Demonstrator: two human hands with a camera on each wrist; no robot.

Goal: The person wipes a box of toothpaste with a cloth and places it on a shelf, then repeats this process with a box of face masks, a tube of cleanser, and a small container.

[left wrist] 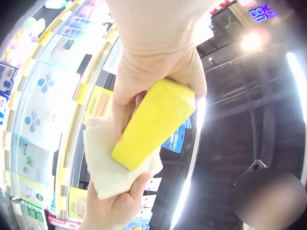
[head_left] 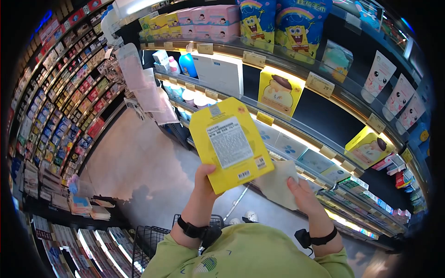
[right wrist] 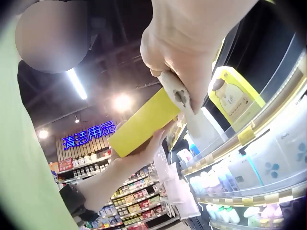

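My left hand (head_left: 204, 182) grips the lower left edge of a yellow box (head_left: 230, 141), whose printed back with a grey text label faces up in the head view. Thumb and fingers clasp the box (left wrist: 156, 125) across its thickness in the left wrist view. An off-white cloth (head_left: 277, 184) is pinched in my right hand (head_left: 303, 196), just right of the box and partly behind it. That cloth (left wrist: 111, 165) looks folded and soft in the left wrist view. From the right wrist, its edge (right wrist: 173, 88) shows between thumb and fingers, beside the box's yellow side (right wrist: 148, 122).
Lit shelves with price tags (head_left: 320, 85) rise ahead and right. A yellow box (head_left: 281, 92) with a cartoon figure stands there, below blue cartoon pouches (head_left: 300, 30). More stocked shelves (head_left: 51, 116) line the left. A black wire basket (head_left: 148, 241) sits low by the body.
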